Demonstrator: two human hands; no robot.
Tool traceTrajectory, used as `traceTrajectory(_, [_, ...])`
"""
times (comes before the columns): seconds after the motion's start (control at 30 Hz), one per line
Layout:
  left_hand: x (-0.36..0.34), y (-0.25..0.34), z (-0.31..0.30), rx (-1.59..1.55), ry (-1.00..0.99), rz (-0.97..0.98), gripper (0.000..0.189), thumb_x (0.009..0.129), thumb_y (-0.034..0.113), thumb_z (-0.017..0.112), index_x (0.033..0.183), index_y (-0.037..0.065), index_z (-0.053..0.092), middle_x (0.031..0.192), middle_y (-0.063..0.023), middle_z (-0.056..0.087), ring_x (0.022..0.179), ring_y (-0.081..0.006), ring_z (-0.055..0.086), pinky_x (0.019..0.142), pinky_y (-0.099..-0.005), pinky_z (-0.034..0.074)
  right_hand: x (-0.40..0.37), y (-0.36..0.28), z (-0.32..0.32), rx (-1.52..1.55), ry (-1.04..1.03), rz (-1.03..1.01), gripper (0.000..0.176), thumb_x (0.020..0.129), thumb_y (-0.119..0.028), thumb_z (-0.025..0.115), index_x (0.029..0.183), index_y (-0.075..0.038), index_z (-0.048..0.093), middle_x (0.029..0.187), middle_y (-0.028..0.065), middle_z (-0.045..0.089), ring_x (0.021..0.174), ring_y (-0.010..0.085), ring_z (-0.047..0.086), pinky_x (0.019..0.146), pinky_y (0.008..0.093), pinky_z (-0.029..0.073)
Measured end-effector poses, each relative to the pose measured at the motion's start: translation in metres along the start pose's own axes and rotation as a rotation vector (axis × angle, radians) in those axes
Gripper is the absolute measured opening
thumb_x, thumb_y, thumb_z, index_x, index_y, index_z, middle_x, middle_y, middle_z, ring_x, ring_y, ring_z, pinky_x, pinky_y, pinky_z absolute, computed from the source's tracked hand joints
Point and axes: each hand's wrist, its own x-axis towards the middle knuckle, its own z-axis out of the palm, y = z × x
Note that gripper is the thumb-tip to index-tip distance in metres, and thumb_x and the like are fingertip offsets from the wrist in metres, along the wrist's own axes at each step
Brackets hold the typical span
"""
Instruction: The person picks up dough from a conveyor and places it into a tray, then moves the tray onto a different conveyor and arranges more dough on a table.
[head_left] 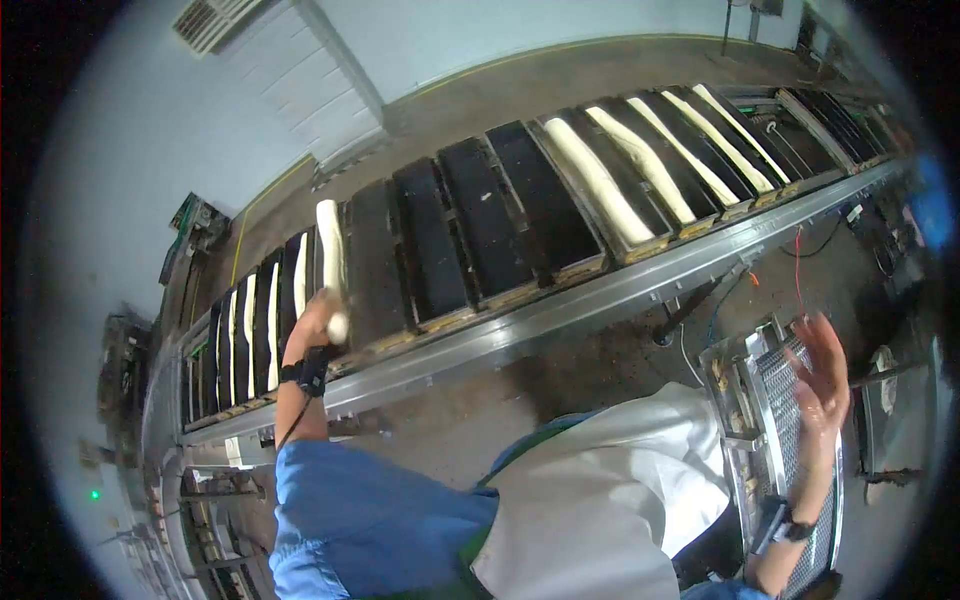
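A long pale dough roll (329,240) lies lengthwise along a dark baking pan, its near end showing past my fingers. My left hand (318,316) is closed over that near part of the roll. Dark pans (480,225) stand side by side on a metal conveyor. Several of them to the left and right hold similar dough strips (600,180); those just right of my left hand hold none. My right hand (822,375) is raised away from the pans, fingers spread, above a metal mesh surface (785,400), with nothing in it.
The conveyor's steel rail (560,315) runs between my body and the pans. A white apron (610,480) covers my front. Cables (800,270) hang below the rail at the right. A blue object (932,210) stands at the far right.
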Motion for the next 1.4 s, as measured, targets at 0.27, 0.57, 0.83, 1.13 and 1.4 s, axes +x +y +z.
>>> traceTrajectory(0.27, [-0.007,0.03,0.061,-0.789,0.465,-0.166,0.016,0.083,0.009,0.046,0.072,0.004,0.057,0.067,-0.0166,0.058,0.063,-0.0374,0.058,0.058,-0.0416,0.048,-0.323,0.178,-0.351,-1.512,0.501,0.981,0.054,0.088,-0.009,0.056,0.138,0.003,0.039,0.134,0.0167,0.048,0.124,0.0259,0.044,0.103,0.0379,0.035])
traceTrajectory(0.57, [-0.005,0.047,0.038,-1.119,0.273,-0.469,0.036,0.093,0.027,0.043,0.112,-0.001,0.055,0.101,-0.011,0.06,0.091,-0.0247,0.059,0.078,-0.0377,0.048,-0.428,0.145,-0.384,-1.452,0.585,1.191,0.055,0.086,-0.011,0.058,0.136,0.003,0.042,0.122,0.0166,0.052,0.113,0.0244,0.049,0.094,0.0358,0.041])
traceTrajectory(0.83, [-0.02,0.136,-0.034,-1.691,0.039,-0.546,0.066,0.098,0.046,0.042,0.141,-0.003,0.032,0.138,-0.0102,0.046,0.122,-0.0253,0.049,0.103,-0.0352,0.036,-0.512,0.079,-0.28,-1.243,0.92,1.036,0.055,0.083,-0.012,0.06,0.134,0.003,0.044,0.111,0.0165,0.056,0.103,0.0231,0.054,0.085,0.0338,0.046])
traceTrajectory(1.13, [0.075,0.107,0.001,-1.705,-0.043,-0.415,0.076,0.095,0.049,0.048,0.143,-0.004,0.022,0.146,-0.0155,0.032,0.134,-0.0264,0.033,0.106,-0.039,0.031,-0.707,0.08,0.046,-0.46,1.109,1.379,0.055,0.081,-0.014,0.061,0.131,0.003,0.046,0.099,0.0164,0.06,0.091,0.0216,0.059,0.075,0.0317,0.051])
traceTrajectory(1.4, [0.137,0.161,0.002,-1.999,-0.114,0.079,0.054,0.099,0.036,0.046,0.133,-0.006,0.041,0.13,-0.0127,0.05,0.118,-0.0209,0.05,0.098,-0.0334,0.039,-0.351,-0.005,0.075,-0.255,1.149,0.591,0.056,0.083,-0.018,0.056,0.134,0.002,0.045,0.103,0.0119,0.059,0.093,0.0169,0.055,0.082,0.0297,0.045])
